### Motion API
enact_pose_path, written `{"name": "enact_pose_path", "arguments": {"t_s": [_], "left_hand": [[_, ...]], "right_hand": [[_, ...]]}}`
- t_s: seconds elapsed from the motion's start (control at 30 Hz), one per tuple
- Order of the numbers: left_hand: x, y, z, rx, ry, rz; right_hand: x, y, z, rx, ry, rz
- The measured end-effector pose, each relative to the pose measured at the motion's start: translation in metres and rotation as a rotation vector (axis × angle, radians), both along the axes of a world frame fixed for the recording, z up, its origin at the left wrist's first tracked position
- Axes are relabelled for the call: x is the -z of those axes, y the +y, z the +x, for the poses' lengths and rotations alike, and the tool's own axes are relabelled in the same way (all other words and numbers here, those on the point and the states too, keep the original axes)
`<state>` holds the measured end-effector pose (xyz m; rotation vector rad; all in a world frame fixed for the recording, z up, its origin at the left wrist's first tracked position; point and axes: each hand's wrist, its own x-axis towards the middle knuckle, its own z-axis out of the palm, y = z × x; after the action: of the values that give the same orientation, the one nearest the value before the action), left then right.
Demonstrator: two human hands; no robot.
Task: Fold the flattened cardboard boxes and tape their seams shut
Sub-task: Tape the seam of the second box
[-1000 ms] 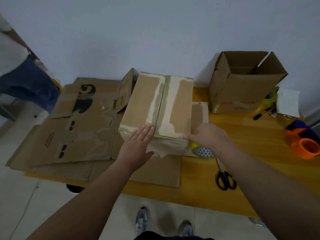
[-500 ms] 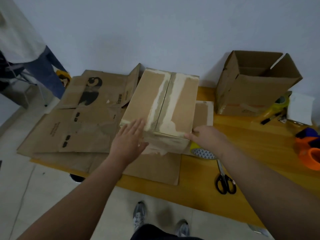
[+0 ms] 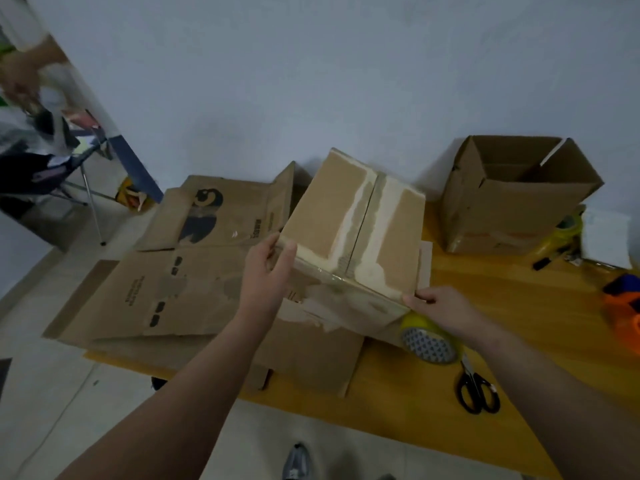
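A folded cardboard box [image 3: 325, 223] with a worn, pale strip along its centre seam sits tilted on the table, its near edge raised. My left hand [image 3: 266, 271] grips the box's near left corner. Fingers of my right hand [image 3: 443, 306] hold the near right corner. A yellow tape roll [image 3: 429, 339] lies just under my right hand beside the box. Several flattened cardboard boxes [image 3: 166, 282] are spread under and left of the box.
An open cardboard box [image 3: 512, 202] stands at the back right on the yellow table [image 3: 519, 306]. Black scissors [image 3: 478, 389] lie near the front edge. An orange object [image 3: 623, 313] and another tape roll [image 3: 568, 226] lie far right. A person stands at the far left.
My left hand moved from flat on the box top to gripping its left corner. The box has tipped up at its near edge. The view shifted left.
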<state>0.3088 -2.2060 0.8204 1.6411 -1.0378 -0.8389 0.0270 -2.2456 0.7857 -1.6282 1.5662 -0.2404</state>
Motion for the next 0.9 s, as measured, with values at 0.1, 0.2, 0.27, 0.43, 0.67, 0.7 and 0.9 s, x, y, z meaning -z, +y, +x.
{"name": "enact_pose_path", "arguments": {"t_s": [0.1,0.2,0.27,0.43,0.67,0.7,0.9], "left_hand": [[-0.025,-0.010,0.008,0.035,-0.087,-0.061],[-0.042,-0.019,0.024,0.055,-0.180,-0.087],[-0.050,-0.028,0.038,0.082,-0.218,-0.090],[-0.044,-0.048,0.073,0.223,0.010,0.014],[0.015,-0.061,0.096,0.218,0.137,0.235],[0.021,-0.064,0.097,0.218,0.140,0.239],[0.034,-0.085,0.092,0.122,0.211,0.210]], "right_hand": [[-0.015,0.008,0.006,0.019,-0.051,-0.024],[-0.041,0.014,0.016,0.017,-0.081,-0.034],[-0.057,0.021,0.028,0.021,-0.073,-0.003],[-0.059,0.043,0.084,0.106,-0.057,-0.095],[0.000,0.069,0.133,0.166,0.043,-0.057],[0.004,0.072,0.136,0.177,0.043,-0.058],[0.013,0.078,0.160,0.337,-0.113,0.037]]}}
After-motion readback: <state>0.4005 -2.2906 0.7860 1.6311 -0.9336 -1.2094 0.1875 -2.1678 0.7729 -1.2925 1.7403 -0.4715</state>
